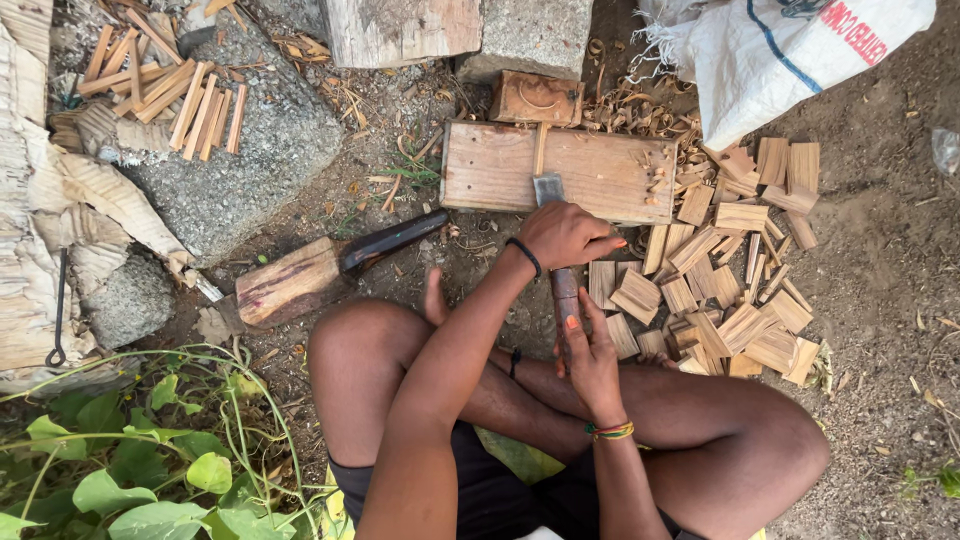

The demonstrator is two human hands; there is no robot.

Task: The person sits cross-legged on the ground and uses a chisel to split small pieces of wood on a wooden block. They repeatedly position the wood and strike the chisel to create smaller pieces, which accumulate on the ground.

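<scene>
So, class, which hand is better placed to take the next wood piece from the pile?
Probably the right hand: it lies beside the pile of cut wood pieces, while the left hand presses the blade tool on the board.

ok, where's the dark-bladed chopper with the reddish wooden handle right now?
In the head view, the dark-bladed chopper with the reddish wooden handle lies on the ground left of centre, beside the person's left knee, below-left of the flat wooden work board.

wood pieces [730, 290] crowd right side.

One head-worn view looks steeply down, close over the ground.
</scene>
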